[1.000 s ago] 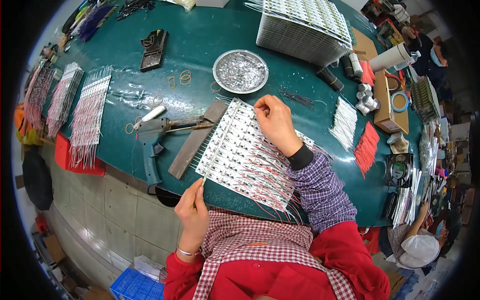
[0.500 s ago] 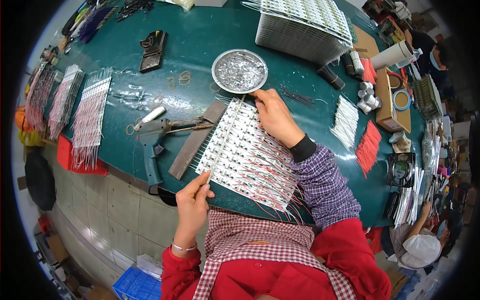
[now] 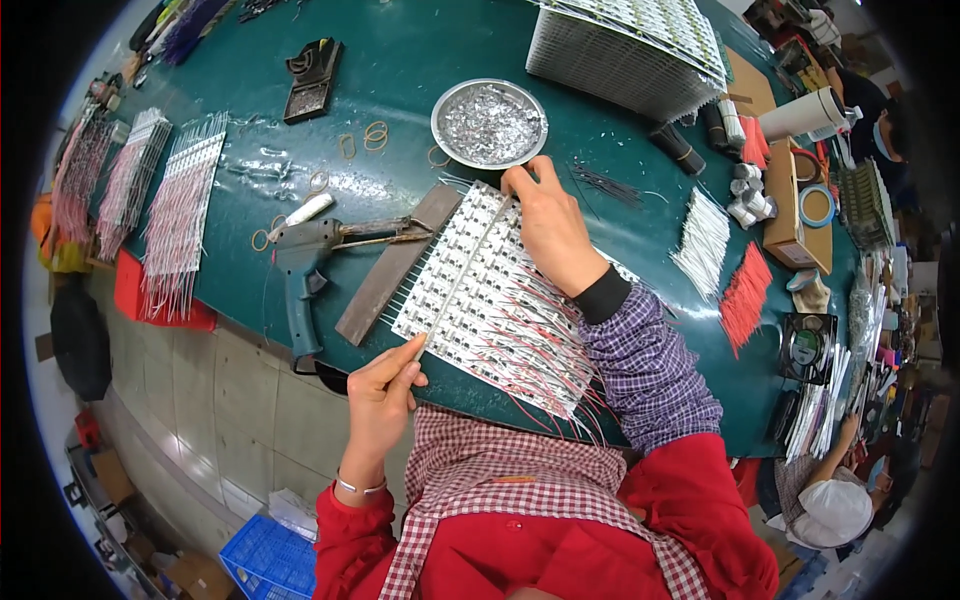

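Note:
A white circuit board panel [image 3: 418, 292] lies on the green table in front of me, with rows of small parts and many red and white wires [image 3: 540, 335] along its right side. Across it runs a thin greyish strip [image 3: 466, 268]. My left hand [image 3: 384, 392], closed in a pinch, grips the strip's near end at the panel's lower edge. At the panel's far edge, my right hand [image 3: 553, 232] pinches the other end, its fingertips partly hidden. A flat dark bar [image 3: 400, 262] lies along the panel's left side.
Left of the bar lies a soldering gun [image 3: 305, 275]. Beyond my right hand stands a metal bowl [image 3: 490, 122] of silvery scraps. Bundles of white wires [image 3: 702, 243] and red wires [image 3: 745, 298] lie right. A tall board stack [image 3: 625, 65] stands at the back; wired panels [image 3: 185, 205] lie left.
The strip has shifted slightly to the right across the panel, both hands still on its ends. My right fingers have drawn in from the bowl's rim. The whole view has moved a little.

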`<action>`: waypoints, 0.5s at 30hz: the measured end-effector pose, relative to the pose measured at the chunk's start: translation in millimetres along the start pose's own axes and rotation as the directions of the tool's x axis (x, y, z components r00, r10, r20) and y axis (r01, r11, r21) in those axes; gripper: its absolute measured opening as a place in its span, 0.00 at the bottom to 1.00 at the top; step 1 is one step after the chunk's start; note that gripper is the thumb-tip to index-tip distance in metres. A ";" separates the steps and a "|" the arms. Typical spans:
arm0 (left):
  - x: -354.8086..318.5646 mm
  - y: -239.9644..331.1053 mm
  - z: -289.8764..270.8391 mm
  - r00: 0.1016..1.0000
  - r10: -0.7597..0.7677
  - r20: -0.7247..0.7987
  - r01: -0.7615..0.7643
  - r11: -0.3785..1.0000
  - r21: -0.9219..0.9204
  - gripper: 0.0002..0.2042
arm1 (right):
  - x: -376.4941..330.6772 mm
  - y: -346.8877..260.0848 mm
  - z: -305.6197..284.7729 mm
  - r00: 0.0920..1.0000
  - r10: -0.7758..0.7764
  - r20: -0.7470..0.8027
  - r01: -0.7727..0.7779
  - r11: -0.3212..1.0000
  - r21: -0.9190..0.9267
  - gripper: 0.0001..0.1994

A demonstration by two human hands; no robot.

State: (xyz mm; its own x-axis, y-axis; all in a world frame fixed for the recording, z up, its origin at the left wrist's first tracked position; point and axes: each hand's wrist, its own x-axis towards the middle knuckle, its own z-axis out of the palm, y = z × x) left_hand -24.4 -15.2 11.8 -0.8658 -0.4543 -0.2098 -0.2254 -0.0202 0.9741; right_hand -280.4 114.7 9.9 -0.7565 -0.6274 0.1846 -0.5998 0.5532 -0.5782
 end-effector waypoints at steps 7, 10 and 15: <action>-4.4 3.2 5.6 0.956 0.278 0.097 -0.294 0.876 0.383 0.20 | -1.3 18.7 -14.1 0.999 -0.004 0.051 -0.016 0.921 0.390 0.08; -6.2 7.3 11.1 0.924 0.356 0.142 -0.378 0.785 0.490 0.20 | -7.5 21.4 -23.4 0.972 0.116 0.207 -0.220 0.767 0.603 0.11; -9.5 12.7 11.2 0.928 0.339 0.153 -0.368 0.780 0.507 0.19 | -11.8 20.0 -38.4 0.990 0.002 0.139 -0.051 0.935 0.350 0.08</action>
State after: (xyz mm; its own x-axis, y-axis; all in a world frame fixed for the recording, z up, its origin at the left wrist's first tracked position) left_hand -24.0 -1.1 25.2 -0.9483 -0.2928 0.1224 -0.0836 0.6025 0.7937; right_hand -293.5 154.2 26.6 -0.7139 -0.6966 0.0713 -0.4313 0.3572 -0.8285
